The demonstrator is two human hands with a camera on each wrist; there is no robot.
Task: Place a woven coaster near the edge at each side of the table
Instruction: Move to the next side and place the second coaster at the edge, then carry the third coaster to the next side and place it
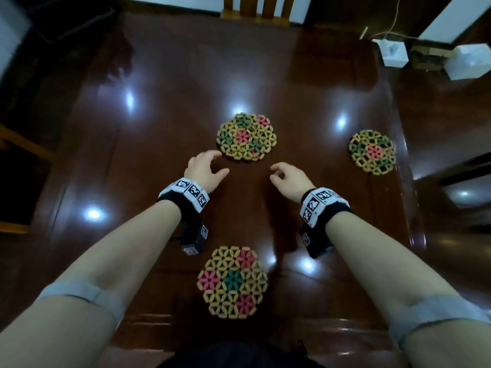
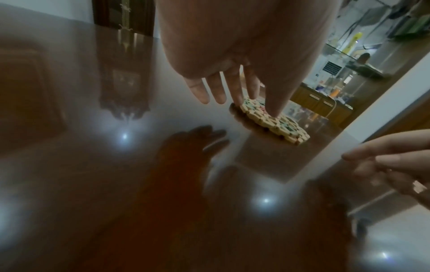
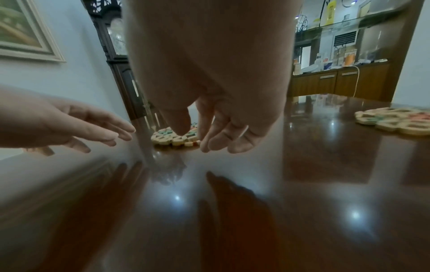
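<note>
Three woven coasters of yellow, pink and green beads lie on the glossy dark wooden table (image 1: 164,102). One coaster (image 1: 247,138) sits in the middle, one (image 1: 372,151) near the right edge, one (image 1: 232,281) near the front edge between my forearms. My left hand (image 1: 206,166) hovers just left of and below the middle coaster (image 2: 274,122), fingers spread and relaxed, holding nothing. My right hand (image 1: 288,176) hangs to the lower right of that coaster (image 3: 177,137), fingers loosely curled and empty. The right-edge coaster (image 3: 395,119) shows in the right wrist view.
A wooden chair back (image 1: 255,9) stands at the far side of the table. Two white boxes (image 1: 393,53) sit on the floor at the back right. Ceiling lights reflect in the tabletop. Another chair (image 1: 16,144) stands at the left.
</note>
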